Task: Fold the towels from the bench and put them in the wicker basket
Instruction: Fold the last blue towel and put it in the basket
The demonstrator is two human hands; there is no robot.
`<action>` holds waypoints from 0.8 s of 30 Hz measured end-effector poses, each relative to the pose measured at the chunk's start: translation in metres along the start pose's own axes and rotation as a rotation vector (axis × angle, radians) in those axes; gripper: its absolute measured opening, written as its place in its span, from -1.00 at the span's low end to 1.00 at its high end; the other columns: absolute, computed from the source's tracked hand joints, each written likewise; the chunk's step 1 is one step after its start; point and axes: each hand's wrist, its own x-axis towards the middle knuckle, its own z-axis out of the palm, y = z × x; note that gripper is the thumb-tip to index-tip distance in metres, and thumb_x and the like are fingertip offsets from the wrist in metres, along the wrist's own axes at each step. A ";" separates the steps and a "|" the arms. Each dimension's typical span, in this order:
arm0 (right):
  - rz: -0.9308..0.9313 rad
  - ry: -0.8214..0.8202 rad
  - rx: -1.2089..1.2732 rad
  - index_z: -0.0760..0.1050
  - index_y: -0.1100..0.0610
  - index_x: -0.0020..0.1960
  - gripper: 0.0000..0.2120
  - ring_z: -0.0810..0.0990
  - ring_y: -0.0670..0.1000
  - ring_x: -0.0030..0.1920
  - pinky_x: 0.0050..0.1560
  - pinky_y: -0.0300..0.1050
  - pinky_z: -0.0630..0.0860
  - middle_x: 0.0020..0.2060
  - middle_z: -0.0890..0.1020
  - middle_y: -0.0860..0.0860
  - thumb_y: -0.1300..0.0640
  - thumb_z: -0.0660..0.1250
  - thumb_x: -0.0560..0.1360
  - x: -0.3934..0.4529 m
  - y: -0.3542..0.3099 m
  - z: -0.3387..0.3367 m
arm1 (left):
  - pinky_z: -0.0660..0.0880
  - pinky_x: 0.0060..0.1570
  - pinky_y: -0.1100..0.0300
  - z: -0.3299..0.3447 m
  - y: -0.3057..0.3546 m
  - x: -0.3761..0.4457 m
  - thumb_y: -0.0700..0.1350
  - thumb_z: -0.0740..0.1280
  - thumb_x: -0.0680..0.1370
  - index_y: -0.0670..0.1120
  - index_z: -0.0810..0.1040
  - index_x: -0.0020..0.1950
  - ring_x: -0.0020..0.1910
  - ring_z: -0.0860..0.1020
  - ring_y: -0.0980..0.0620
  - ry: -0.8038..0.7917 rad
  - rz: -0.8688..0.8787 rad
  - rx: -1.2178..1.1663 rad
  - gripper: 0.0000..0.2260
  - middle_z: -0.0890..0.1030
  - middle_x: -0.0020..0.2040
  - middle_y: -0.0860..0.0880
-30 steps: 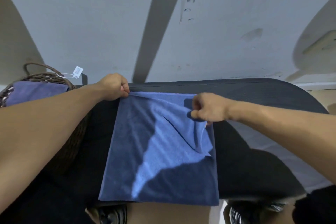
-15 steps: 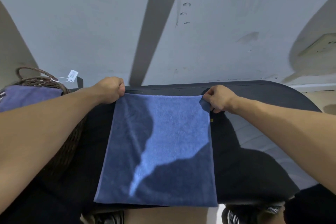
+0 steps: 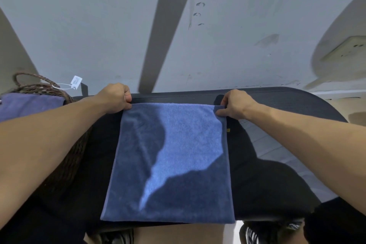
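A blue towel [image 3: 174, 156] lies flat and smooth on the black bench [image 3: 277, 103], its near edge at the bench's front. My left hand [image 3: 116, 98] pinches the towel's far left corner. My right hand [image 3: 235, 106] pinches the far right corner. The far edge runs straight between them. A brown wicker basket [image 3: 65, 164] stands at the left end of the bench, with a folded blue towel [image 3: 29, 103] lying in it.
A grey wall [image 3: 99, 25] rises right behind the bench. A white price tag [image 3: 76, 81] hangs from the basket's handle. Pale floor [image 3: 273, 144] shows to the right of the bench. My shoes [image 3: 255, 233] show below its front edge.
My right hand pulled the far right corner out to the right and away from me. The crease in the towel is gone and the cloth now lies flat. My left hand kept its hold.
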 end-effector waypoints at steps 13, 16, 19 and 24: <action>0.017 -0.210 0.506 0.54 0.22 -0.08 -0.78 0.62 0.03 -0.37 -0.36 -0.16 0.65 -0.25 0.62 0.12 0.40 0.51 0.38 0.004 0.000 -0.017 | 0.47 0.01 0.15 -0.009 0.003 -0.002 -0.19 0.34 0.55 -0.09 0.62 -0.01 -0.05 0.52 -0.03 -0.164 0.080 0.205 -0.92 0.56 -0.13 0.01; 0.061 -0.242 0.621 0.58 0.26 0.01 -0.71 0.61 0.06 -0.39 -0.22 -0.07 0.69 -0.20 0.63 0.17 0.40 0.55 0.34 0.004 0.006 -0.020 | 0.48 -0.04 0.17 -0.009 0.001 -0.003 -0.17 0.36 0.55 -0.11 0.64 -0.01 -0.09 0.53 -0.02 -0.184 0.074 0.167 -0.92 0.59 -0.11 -0.01; 0.058 -0.294 0.586 0.64 0.23 -0.07 -0.81 0.61 0.02 -0.36 -0.18 -0.09 0.69 -0.25 0.65 0.13 0.36 0.55 0.35 0.005 0.008 -0.022 | 0.54 -0.21 0.20 -0.008 -0.003 -0.004 -0.22 0.42 0.53 -0.18 0.64 -0.04 -0.20 0.66 0.00 -0.298 -0.014 -0.211 -0.95 0.70 -0.17 -0.10; 0.045 -0.375 0.617 0.61 0.23 -0.05 -0.85 0.65 0.06 -0.20 -0.05 -0.04 0.67 -0.19 0.68 0.14 0.26 0.53 0.42 0.008 0.011 -0.026 | 0.53 -0.25 0.18 -0.008 -0.010 -0.004 -0.19 0.47 0.50 -0.16 0.64 -0.05 -0.24 0.65 -0.02 -0.332 -0.035 -0.396 -0.93 0.70 -0.23 -0.11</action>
